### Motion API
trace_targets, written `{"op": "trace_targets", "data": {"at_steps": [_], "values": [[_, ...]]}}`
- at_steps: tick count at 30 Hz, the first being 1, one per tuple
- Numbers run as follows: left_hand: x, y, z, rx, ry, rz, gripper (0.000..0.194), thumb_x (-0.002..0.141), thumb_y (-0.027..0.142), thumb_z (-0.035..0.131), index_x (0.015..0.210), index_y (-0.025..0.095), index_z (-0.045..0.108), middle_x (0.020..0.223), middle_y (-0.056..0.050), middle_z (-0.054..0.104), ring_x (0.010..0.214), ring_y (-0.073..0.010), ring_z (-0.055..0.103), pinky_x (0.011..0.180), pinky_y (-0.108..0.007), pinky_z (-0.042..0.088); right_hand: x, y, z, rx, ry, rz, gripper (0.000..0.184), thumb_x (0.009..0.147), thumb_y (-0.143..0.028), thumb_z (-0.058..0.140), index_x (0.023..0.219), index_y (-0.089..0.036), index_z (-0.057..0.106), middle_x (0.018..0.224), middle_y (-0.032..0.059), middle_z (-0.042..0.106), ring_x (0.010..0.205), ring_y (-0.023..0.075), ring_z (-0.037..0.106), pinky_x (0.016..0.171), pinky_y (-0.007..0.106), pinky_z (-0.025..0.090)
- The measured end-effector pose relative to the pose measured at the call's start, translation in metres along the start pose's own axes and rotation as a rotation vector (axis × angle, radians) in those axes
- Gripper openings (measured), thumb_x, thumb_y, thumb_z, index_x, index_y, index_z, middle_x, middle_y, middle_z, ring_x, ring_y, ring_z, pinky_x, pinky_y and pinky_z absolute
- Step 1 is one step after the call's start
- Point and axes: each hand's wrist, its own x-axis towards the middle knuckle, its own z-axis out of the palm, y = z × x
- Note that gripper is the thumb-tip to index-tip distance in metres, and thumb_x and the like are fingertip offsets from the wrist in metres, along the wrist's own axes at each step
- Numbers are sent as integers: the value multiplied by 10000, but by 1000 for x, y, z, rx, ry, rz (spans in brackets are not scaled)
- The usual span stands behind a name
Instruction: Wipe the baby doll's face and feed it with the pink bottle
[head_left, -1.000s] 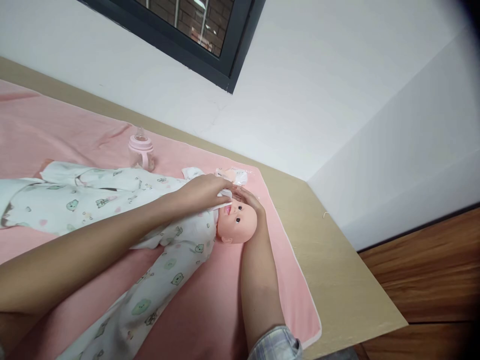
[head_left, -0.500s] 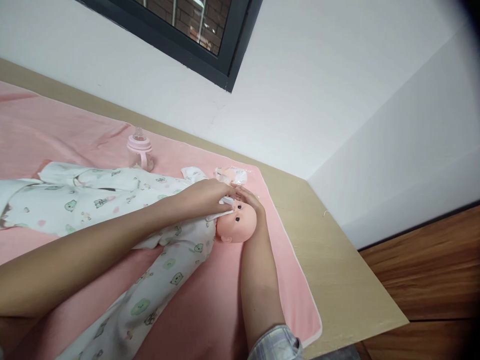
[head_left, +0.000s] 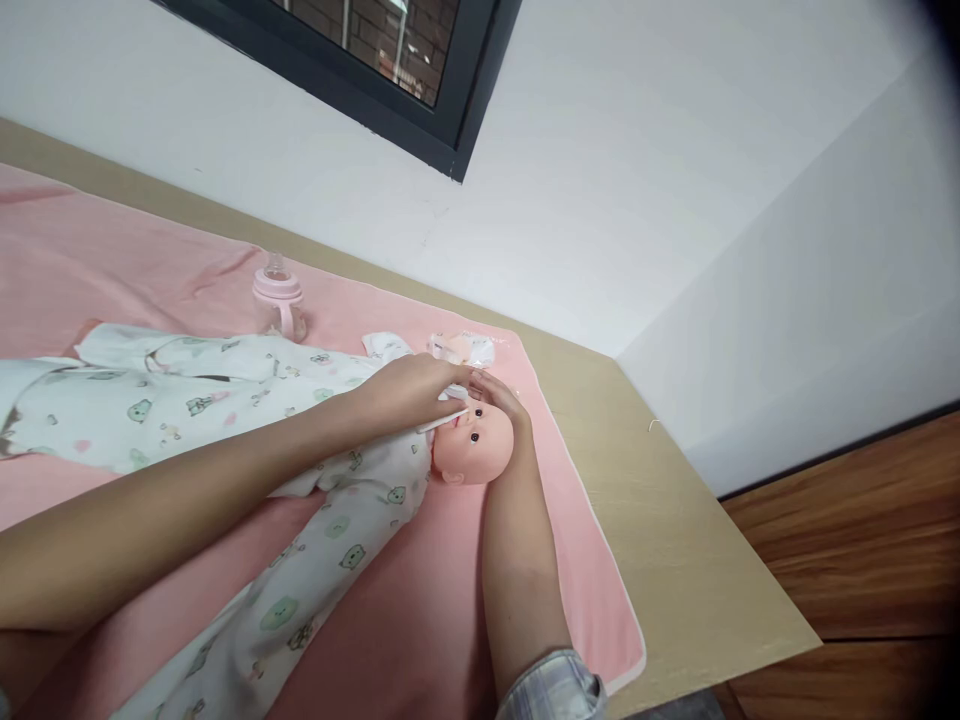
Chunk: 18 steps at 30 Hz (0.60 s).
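Note:
A baby doll [head_left: 486, 448] lies on its back, dressed in a white suit printed with green and pink figures. My left hand [head_left: 420, 385] is closed in a pinch over the lower face, gripping a white wipe [head_left: 453, 394] whose edge lies by the mouth. Cupped round the far side of the doll's head, my right hand [head_left: 501, 396] has its fingers bent along the cheek, with the fingertips close to my left hand. Part of the doll's face is hidden beneath my left hand.
A pink blanket [head_left: 420, 620] covers much of the wooden table [head_left: 637, 520]. Behind the doll stand a pink-topped baby bottle [head_left: 278, 292] and a clear plastic wipes packet [head_left: 476, 349]. The white wall [head_left: 525, 240] and dark window frame [head_left: 450, 130] border the far side.
My left hand and the wipe have shifted slightly over the doll's face, and the red mouth now shows. My right hand stays against the head.

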Motion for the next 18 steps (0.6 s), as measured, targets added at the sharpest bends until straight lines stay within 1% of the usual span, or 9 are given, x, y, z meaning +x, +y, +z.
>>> {"op": "trace_targets", "data": {"at_steps": [2,3,7,9,14,18], "values": [[0,-1,-4,3,2,-7,222,871,262,509,999,204,680,821,-22,696,766,-213,632,630,-259,366,5,4,-4,64,-51,5,286,789,-346,663,1054,-243,630,986,12,734,981,181,691,1065,389,468],[0,-2,-6,-6,-15,-11,219,873,272,515,999,202,680,836,-22,697,775,-211,632,639,-257,371,7,5,-6,81,-58,13,289,791,-342,657,1059,-241,626,987,12,732,987,181,691,1063,393,469],[-2,-6,-18,-92,-174,-27,229,862,306,541,1011,199,679,923,-19,699,792,-197,628,637,-244,382,10,7,-9,74,-40,44,327,786,-349,673,1084,-227,618,1019,29,726,1070,198,671,1061,402,469],[-3,-9,-21,-121,-223,-24,240,857,312,543,1020,204,683,936,-16,696,797,-193,625,628,-240,382,10,7,-10,84,-56,44,352,780,-364,688,1094,-224,612,1047,36,722,1076,206,670,1068,413,465],[-3,-14,-16,-139,-254,34,258,838,297,555,1046,235,696,875,-1,690,747,-180,616,604,-242,366,11,11,-13,85,-76,26,386,767,-384,702,1109,-237,600,1091,30,713,1073,205,673,1077,416,462],[-2,-14,-11,-105,-261,-4,235,821,298,561,994,229,704,840,-8,686,727,-189,614,597,-246,363,14,14,-16,94,-90,30,423,759,-396,717,1129,-234,590,1062,22,718,1072,208,675,1080,419,459]]}}
